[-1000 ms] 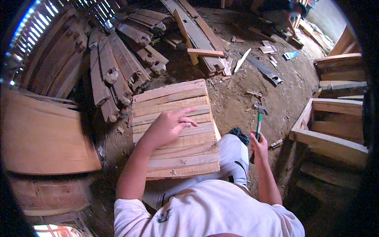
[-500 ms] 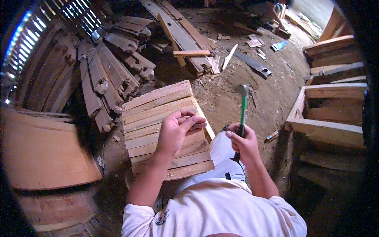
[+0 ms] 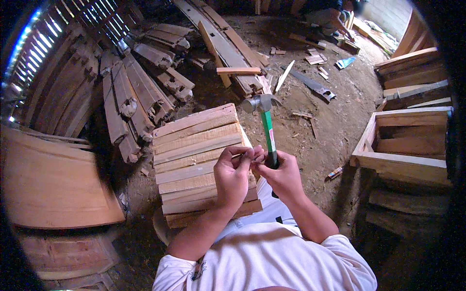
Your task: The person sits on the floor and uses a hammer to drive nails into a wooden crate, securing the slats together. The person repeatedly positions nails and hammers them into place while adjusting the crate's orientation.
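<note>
A claw hammer (image 3: pixel 267 121) with a green and black handle stands upright in my right hand (image 3: pixel 283 178), its steel head at the top. My left hand (image 3: pixel 233 173) is closed in a pinch beside it, and the fingertips of both hands meet. Something small and thin, perhaps nails, shows between the left fingers, too small to make out. Beneath my left hand, a panel of pale wooden slats (image 3: pixel 189 157) lies tilted across my lap, its slats side by side.
Stacked timbers (image 3: pixel 138 92) fill the left, near a broad board (image 3: pixel 56 182). On the dirt floor ahead lie a handsaw (image 3: pixel 310 83), a blue-handled tool (image 3: pixel 345 62) and wood scraps. Wooden frames (image 3: pixel 400 162) stand at the right. Another person (image 3: pixel 330 19) crouches far back.
My right hand has come left with the hammer, whose head has turned to show its side. My left hand has moved right, so the two hands now meet.
</note>
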Demonstrator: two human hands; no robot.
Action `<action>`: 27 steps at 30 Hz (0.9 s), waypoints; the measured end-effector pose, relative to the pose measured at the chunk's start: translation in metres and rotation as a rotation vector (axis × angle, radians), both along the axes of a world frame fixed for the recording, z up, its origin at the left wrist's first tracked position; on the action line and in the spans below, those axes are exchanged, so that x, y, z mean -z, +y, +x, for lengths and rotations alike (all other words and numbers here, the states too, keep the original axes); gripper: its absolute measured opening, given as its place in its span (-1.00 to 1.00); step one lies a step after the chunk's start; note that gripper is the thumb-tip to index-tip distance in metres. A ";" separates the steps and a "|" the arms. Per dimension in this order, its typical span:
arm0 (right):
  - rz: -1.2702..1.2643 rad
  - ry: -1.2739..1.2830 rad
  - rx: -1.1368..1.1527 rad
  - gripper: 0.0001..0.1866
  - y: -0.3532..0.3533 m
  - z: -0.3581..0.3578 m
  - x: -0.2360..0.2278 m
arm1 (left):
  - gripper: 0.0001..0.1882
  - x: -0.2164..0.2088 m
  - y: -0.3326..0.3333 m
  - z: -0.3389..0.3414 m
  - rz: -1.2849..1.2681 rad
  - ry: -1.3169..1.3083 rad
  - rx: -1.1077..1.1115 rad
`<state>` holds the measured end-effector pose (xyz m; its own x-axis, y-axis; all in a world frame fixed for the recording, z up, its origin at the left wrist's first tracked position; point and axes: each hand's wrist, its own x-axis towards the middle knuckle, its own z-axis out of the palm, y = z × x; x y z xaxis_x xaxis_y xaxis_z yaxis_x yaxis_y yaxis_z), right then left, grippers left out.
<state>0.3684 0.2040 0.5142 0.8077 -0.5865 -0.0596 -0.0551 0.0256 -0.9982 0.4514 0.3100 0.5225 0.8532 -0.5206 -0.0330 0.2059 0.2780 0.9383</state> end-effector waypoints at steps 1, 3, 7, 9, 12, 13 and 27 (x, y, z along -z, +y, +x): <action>0.006 0.006 0.010 -0.92 0.001 0.000 -0.002 | -0.90 0.000 0.001 0.002 0.013 -0.015 0.014; 0.022 0.014 0.029 -0.92 0.002 0.000 -0.008 | -0.88 -0.001 0.005 0.009 0.022 -0.059 0.017; 0.069 0.013 0.049 -0.92 -0.012 0.003 -0.013 | -0.83 -0.010 0.027 0.071 0.212 -0.240 0.052; 0.080 0.096 0.002 -0.92 -0.022 0.012 -0.023 | -0.82 -0.023 0.029 0.096 0.316 -0.332 0.116; -0.046 -0.037 -0.026 -0.92 -0.038 0.034 -0.018 | -0.84 -0.038 0.017 0.111 0.307 -0.438 0.279; -0.082 -0.074 -0.054 -0.90 -0.041 0.043 -0.016 | -0.85 -0.033 0.015 0.117 0.312 -0.468 0.342; -0.149 0.017 -0.187 -0.75 -0.040 0.090 -0.012 | -0.91 -0.009 -0.003 0.155 0.276 -0.482 0.497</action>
<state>0.4583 0.1641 0.5265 0.9029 -0.4299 0.0022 -0.0614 -0.1341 -0.9891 0.6065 0.3074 0.5318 0.4725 -0.8756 0.1004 -0.2062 0.0009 0.9785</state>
